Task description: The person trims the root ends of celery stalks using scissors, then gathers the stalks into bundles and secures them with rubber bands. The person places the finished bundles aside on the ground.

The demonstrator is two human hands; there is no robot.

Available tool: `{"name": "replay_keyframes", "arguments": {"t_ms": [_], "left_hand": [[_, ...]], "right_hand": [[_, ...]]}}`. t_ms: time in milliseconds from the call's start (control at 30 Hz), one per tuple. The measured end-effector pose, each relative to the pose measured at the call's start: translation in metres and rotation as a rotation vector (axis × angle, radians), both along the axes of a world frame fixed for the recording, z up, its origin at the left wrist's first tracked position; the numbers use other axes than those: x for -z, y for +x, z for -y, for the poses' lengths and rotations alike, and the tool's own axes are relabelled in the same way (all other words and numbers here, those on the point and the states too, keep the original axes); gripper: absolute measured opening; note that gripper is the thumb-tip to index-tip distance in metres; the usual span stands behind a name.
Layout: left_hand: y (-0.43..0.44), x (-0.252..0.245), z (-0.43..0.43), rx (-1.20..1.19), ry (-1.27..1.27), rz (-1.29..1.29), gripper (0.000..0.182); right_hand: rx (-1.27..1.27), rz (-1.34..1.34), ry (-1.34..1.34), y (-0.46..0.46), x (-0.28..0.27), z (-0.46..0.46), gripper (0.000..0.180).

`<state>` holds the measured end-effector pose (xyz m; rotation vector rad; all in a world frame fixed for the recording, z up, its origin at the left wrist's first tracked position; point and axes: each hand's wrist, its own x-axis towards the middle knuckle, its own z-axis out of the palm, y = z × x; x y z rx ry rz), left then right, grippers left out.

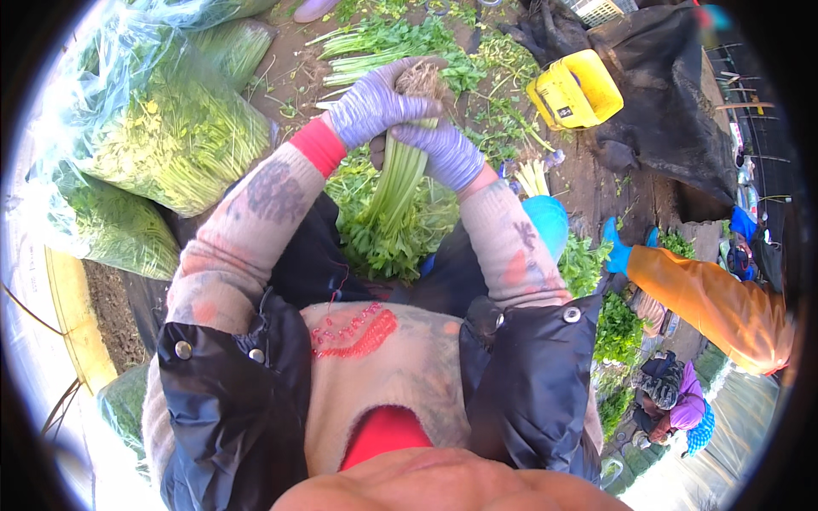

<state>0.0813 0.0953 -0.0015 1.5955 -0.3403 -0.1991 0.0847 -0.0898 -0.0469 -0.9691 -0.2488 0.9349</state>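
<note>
Both of my hands wear striped purple gloves with dirty fingers. They hold a bunch of celery with its roots up and its leaves hanging down between my legs. My left hand closes around the stalks below the roots. Just above it, my right hand grips the bunch by its root end, with the fingers partly hidden behind it. More celery lies on the ground beyond my hands, its leaves toward the right. Loose leafy greens lie under the held bunch.
Clear plastic bags of celery are piled at the left. A yellow bucket stands at the upper right beside black sheeting. A person in orange trousers is at the right, and another person is lower right. Trimmings litter the soil.
</note>
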Motion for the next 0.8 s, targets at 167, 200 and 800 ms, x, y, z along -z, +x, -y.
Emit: {"name": "replay_keyframes", "arguments": {"t_ms": [167, 200, 800], "left_hand": [[0.001, 0.009, -0.003, 0.001, -0.064, -0.076, 0.057], [0.002, 0.010, -0.006, 0.037, -0.071, -0.073, 0.056], [0.021, 0.008, -0.030, -0.005, -0.984, -0.283, 0.024]], "right_hand": [[-0.197, -0.177, 0.214, 0.002, 0.002, 0.006, 0.063], [-0.229, -0.135, 0.195, 0.003, 0.003, 0.007, 0.070], [-0.212, 0.164, -0.238, -0.049, 0.015, -0.020, 0.039]]}}
